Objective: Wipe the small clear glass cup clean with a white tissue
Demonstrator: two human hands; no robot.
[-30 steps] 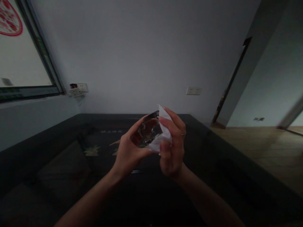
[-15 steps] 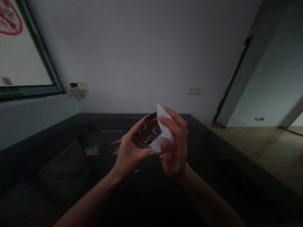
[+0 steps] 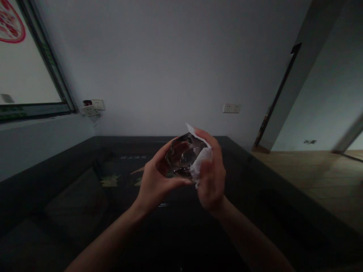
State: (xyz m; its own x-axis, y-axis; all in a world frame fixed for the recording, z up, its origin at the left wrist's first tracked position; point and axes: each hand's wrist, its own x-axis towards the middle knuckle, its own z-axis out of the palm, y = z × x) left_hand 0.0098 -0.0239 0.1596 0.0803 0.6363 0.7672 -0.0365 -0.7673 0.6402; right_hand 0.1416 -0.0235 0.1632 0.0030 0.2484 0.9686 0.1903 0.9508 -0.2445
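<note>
I hold a small clear glass [image 3: 181, 158] up in front of me over a dark table [image 3: 119, 170]. My left hand [image 3: 154, 181] grips the glass from the left, thumb below and fingers curled over the top. My right hand [image 3: 211, 177] is closed on a crumpled white tissue [image 3: 201, 156] and presses it against the right side of the glass. A ring shows on a right-hand finger. The room is dim and the glass's detail is hard to make out.
The dark glossy table runs to the grey back wall, with wall sockets [image 3: 231, 108] above it and more sockets [image 3: 93, 107] at the left corner. A window [image 3: 25, 75] is at the left. A wooden floor [image 3: 320, 181] and a doorway lie to the right.
My right hand has shifted to the right and turned, drawing the tissue off the glass's front onto its right side. More of the glass now shows. The left hand has barely moved.
</note>
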